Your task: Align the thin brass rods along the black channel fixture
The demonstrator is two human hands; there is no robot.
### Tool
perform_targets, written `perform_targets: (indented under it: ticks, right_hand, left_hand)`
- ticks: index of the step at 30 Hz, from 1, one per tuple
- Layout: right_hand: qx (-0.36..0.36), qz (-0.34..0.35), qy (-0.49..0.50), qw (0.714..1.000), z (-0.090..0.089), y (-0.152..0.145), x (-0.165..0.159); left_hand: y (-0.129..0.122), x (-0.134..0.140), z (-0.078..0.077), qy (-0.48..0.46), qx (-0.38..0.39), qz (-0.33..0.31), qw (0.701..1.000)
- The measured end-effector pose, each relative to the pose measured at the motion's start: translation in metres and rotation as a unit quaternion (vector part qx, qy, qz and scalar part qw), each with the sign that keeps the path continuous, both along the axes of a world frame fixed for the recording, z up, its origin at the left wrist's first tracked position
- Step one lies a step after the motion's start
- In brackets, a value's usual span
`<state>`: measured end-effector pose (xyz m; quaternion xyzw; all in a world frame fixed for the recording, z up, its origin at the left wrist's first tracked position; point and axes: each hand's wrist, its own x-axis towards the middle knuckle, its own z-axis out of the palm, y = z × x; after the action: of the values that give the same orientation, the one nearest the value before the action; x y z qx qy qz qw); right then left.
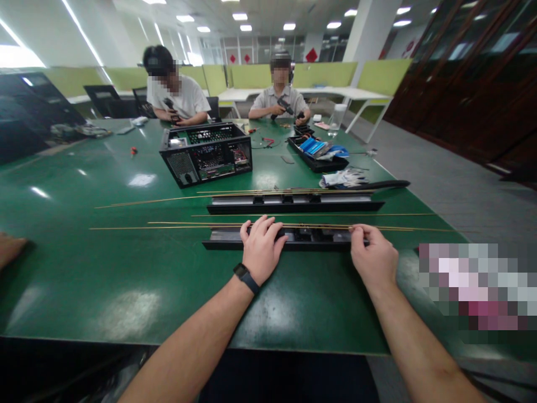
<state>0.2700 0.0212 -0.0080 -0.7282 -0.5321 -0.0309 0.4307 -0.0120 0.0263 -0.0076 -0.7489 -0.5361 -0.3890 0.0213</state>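
A long black channel-like strip [319,246] lies across the green table in front of me, with thin golden-brown rods [176,226] running along its far edge and past both ends. My left hand [263,249] rests over its left half, fingers spread and pressing on top, hiding part of the channel and the rods. At the strip's right end, my right hand [373,254] pinches one of the rods between thumb and forefinger. Just beyond lies a second black channel [293,208] with more rods [159,200] along it.
Farther back are an opened computer case [210,162], a black tray [319,163] with blue items, and white gloves [344,178]. Two people [178,98] sit across the table [104,280]. Another hand [10,249] shows at the left edge. A blurred patch covers something at right.
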Motion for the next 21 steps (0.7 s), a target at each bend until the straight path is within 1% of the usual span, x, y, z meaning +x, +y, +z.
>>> perform_targets:
  ticks: [2, 4, 6, 8, 10, 12, 17, 19, 21]
  right_hand:
    - [0.003, -0.028, 0.017, 0.999, 0.0003, 0.0008, 0.0038]
    - [0.019, -0.024, 0.022, 0.999, 0.0, 0.0008, 0.0054]
    - [0.029, 0.006, 0.015, 0.999, -0.0008, 0.0001, 0.0038]
    - [0.024, 0.044, 0.002, 0.999, -0.0016, -0.0009, 0.0002]
    - [0.013, 0.065, -0.008, 0.998, -0.002, -0.0016, -0.0032]
    - [0.006, 0.059, -0.011, 0.998, -0.0016, -0.0015, -0.0042]
    - [0.01, -0.009, 0.005, 1.0, 0.0007, -0.0001, 0.0019]
    - [0.024, -0.011, 0.011, 1.0, 0.0012, -0.0003, 0.0029]
    - [0.036, 0.014, 0.012, 0.999, 0.0015, -0.0011, 0.0009]
  left_hand:
    - [0.0001, -0.0002, -0.0003, -0.001, 0.002, -0.001, 1.0]
    - [0.0001, -0.0003, -0.0005, -0.002, 0.0, -0.002, 1.0]
    - [-0.0001, -0.0003, -0.0004, -0.003, -0.002, -0.002, 1.0]
    - [-0.0003, -0.0002, 0.0, -0.003, -0.006, -0.001, 1.0]
    - [-0.0007, -0.0001, 0.0006, -0.002, -0.009, 0.0, 1.0]
    - [-0.001, -0.0002, 0.0011, 0.0, -0.011, 0.001, 1.0]
    - [-0.0012, -0.0002, 0.0014, 0.008, -0.008, 0.002, 1.0]
    - [-0.0012, -0.0001, 0.0014, 0.009, -0.008, 0.003, 1.0]
    - [-0.0012, 0.0, 0.0015, 0.009, -0.01, 0.004, 1.0]
